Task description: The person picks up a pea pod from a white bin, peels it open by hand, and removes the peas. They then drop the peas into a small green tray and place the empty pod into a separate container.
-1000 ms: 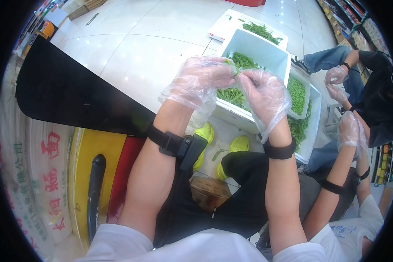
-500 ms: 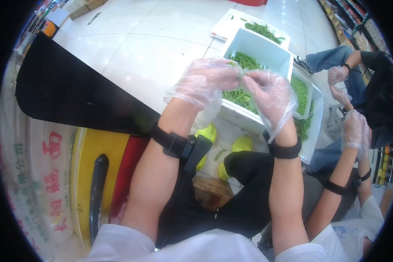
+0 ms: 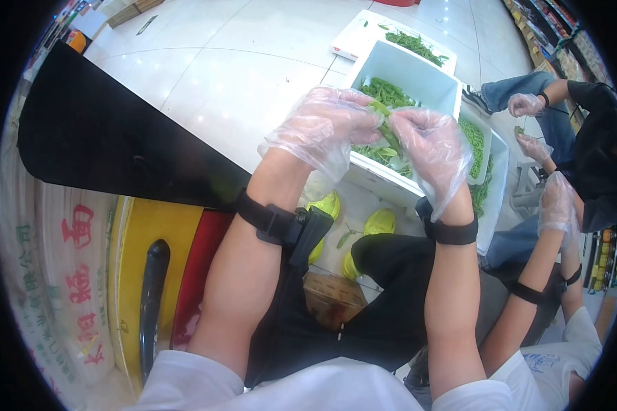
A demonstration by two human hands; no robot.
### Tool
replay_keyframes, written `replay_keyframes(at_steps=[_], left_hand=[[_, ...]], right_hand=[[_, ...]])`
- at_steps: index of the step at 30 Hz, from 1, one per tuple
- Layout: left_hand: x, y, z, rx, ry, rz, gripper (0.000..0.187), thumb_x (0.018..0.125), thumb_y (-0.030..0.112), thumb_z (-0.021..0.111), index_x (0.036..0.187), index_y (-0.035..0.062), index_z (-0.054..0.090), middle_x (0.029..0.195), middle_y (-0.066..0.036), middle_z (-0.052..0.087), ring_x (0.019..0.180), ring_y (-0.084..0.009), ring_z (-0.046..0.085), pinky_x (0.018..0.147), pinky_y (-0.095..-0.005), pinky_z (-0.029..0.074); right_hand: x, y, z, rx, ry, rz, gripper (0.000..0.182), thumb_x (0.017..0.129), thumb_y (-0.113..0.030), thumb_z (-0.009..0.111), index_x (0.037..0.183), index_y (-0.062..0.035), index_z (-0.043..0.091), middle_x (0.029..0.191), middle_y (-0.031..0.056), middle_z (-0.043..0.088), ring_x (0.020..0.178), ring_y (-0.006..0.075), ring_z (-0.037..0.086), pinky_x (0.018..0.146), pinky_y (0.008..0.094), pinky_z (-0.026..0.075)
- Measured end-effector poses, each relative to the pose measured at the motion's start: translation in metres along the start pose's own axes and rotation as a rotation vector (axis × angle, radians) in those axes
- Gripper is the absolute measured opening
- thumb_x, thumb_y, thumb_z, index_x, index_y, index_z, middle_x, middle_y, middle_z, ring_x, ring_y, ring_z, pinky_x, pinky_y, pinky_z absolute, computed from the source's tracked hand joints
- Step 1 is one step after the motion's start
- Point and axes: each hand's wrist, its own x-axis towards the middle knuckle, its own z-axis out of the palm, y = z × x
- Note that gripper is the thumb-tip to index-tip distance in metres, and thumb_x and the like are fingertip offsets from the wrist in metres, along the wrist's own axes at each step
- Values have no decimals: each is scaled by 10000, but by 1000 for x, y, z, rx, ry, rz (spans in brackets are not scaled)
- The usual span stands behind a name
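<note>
A green pea pod (image 3: 389, 131) is stretched between my two hands, over a white foam box (image 3: 428, 77) with green pods (image 3: 385, 92) inside. My left hand (image 3: 330, 125), in a clear plastic glove, pinches the pod at its upper left. From the other side my right hand (image 3: 430, 145), gloved the same way, closes its thumb and fingers on the pod. Gloves partly cover the fingertips. Close to my right hand, a tray of shelled green peas (image 3: 471, 140) rests on a second foam box (image 3: 498, 179).
Farther off, a white foam lid (image 3: 355, 42) carries more pods (image 3: 418, 45). Two co-workers in gloves sit at my right; one co-worker's hand (image 3: 532, 146) holds a small green piece. A long black panel (image 3: 123, 137) lies left of me. Below are yellow shoes (image 3: 379, 222) and a cardboard box (image 3: 332, 298).
The pod now shows lengthwise between my hands, where little of it was visible before. My right hand has shifted slightly right. One co-worker's hands have moved apart.
</note>
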Motion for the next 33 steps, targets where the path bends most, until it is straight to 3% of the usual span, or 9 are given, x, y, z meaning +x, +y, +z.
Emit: replay_keyframes(at_steps=[6, 9, 15, 17, 19, 25, 27, 29, 33], left_hand=[[2, 2, -2, 126, -20, -28, 390, 765, -10, 689, 1109, -132, 551, 943, -179, 643, 830, -229, 676, 772, -265, 572], [2, 1, -1, 35, 15, -62, 387, 690, -4, 702, 1059, -85, 621, 931, -157, 652, 807, -189, 657, 713, -261, 532], [11, -9, -20, 37, -98, 102, 230, 696, -9, 707, 919, -54, 675, 968, -124, 673, 868, -186, 647, 756, -271, 532], [15, -9, -24, 1160, -123, 713, 147, 685, 35, 746, 811, -18, 692, 961, -116, 687, 906, -208, 648, 805, -296, 532], [18, -11, -24, 1162, -107, 712, 139, 678, 66, 752, 780, -6, 692, 943, -122, 687, 932, -217, 644, 823, -308, 528], [15, -8, -24, 1260, -85, 804, 146, 671, 111, 760, 747, 10, 687, 864, -128, 686, 1003, -219, 631, 857, -311, 518], [11, -8, -21, 1301, -90, 794, 147, 673, 116, 759, 750, 13, 687, 861, -126, 687, 1005, -220, 631, 864, -308, 515], [11, -10, -22, 1267, -57, 930, 174, 691, 147, 749, 787, 17, 687, 872, -127, 686, 1007, -238, 631, 868, -325, 510], [21, -22, -27, 1087, -110, 932, 212, 709, 184, 741, 829, 20, 682, 895, -129, 684, 1017, -259, 625, 865, -350, 504]], right_hand=[[4, 0, -6, 78, -69, 84, 218, 814, -163, 637, 907, 23, 703, 692, 50, 660, 636, 78, 573, 597, 243, 471], [5, 4, -7, 86, -111, 55, 227, 825, -169, 623, 916, 25, 698, 684, 39, 654, 622, 71, 557, 582, 237, 462], [6, 5, -15, 57, -275, 73, 248, 843, -205, 580, 878, 12, 696, 676, 25, 644, 580, 83, 530, 547, 233, 434], [6, -2, -16, 103, -303, 120, 246, 840, -206, 571, 864, 6, 694, 663, 21, 633, 573, 86, 519, 541, 233, 424], [5, -6, -17, 123, -297, 207, 254, 825, -227, 564, 849, -7, 689, 633, 21, 609, 570, 94, 501, 530, 240, 406], [5, 7, -16, 60, -292, 79, 301, 789, -293, 553, 746, -20, 672, 598, 18, 576, 555, 112, 488, 530, 268, 392], [5, 3, -15, 47, -277, 160, 290, 777, -278, 552, 727, -15, 664, 595, 22, 574, 553, 115, 487, 536, 270, 395], [4, 2, -14, 33, -260, 240, 280, 765, -263, 551, 709, -10, 655, 591, 26, 571, 550, 117, 485, 542, 272, 398], [4, 2, -12, 44, -203, 188, 262, 750, -229, 543, 724, 8, 651, 598, 58, 586, 554, 139, 514, 545, 282, 417]])
